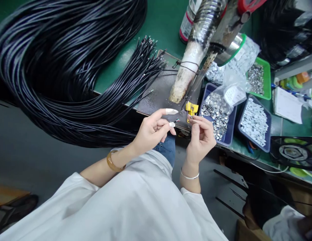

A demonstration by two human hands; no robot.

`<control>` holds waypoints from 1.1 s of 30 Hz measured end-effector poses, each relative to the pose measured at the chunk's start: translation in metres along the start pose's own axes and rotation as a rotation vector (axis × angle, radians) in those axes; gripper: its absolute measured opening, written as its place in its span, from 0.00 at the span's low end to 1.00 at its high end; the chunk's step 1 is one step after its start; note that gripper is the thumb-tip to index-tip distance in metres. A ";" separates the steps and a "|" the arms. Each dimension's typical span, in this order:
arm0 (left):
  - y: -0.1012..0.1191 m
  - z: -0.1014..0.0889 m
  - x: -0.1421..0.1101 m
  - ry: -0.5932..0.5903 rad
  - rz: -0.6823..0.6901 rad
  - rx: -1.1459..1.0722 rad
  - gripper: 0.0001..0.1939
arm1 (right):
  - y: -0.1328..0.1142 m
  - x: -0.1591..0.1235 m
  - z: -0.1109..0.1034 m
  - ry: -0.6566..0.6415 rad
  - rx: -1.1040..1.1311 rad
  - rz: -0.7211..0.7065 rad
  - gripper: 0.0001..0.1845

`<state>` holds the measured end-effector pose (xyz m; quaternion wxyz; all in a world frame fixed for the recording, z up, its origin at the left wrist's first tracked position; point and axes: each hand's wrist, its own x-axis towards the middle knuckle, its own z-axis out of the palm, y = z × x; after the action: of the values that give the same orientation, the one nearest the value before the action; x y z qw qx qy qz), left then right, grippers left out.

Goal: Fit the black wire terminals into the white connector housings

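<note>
My left hand point(157, 129), with white covers on its thumb and index finger, pinches a thin black cable near its end. Short coloured wires point(178, 120) poke out past those fingertips, while the index finger reaches straight above them. To the right, my right hand point(201, 134) is closed in a pinch at thumb and forefinger. Whatever sits in that pinch is too small to make out. Just beyond its fingertips a yellow fixture point(191, 107) stands at the edge of a dark work board point(156, 97). A gap separates the two hands.
A big bundle of black cables point(70, 67) covers the left side. A plastic-wrapped duct point(186, 70) reaches down over the board. At right are a blue tray of metal parts point(231, 135), a tray of pale parts point(266, 147) and a green tray point(266, 80). Someone's sleeve point(278, 222) shows lower right.
</note>
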<state>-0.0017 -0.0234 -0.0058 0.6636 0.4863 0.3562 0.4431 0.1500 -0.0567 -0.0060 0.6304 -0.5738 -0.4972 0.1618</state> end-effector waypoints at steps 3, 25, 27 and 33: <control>0.004 0.002 0.005 -0.012 -0.080 -0.073 0.15 | -0.003 0.003 -0.002 0.002 -0.060 -0.082 0.06; 0.005 0.007 0.033 0.111 -0.033 -0.051 0.07 | 0.013 0.009 0.003 -0.166 -0.296 -0.398 0.08; 0.004 0.007 0.034 0.118 -0.022 -0.037 0.06 | 0.015 0.010 0.003 -0.169 -0.341 -0.447 0.08; 0.002 0.009 0.039 0.145 0.028 0.053 0.05 | 0.020 0.012 0.006 -0.131 -0.386 -0.444 0.07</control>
<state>0.0200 0.0098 -0.0031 0.6166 0.4755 0.4080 0.4767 0.1581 -0.0380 -0.0195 0.4961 -0.5485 -0.6718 -0.0408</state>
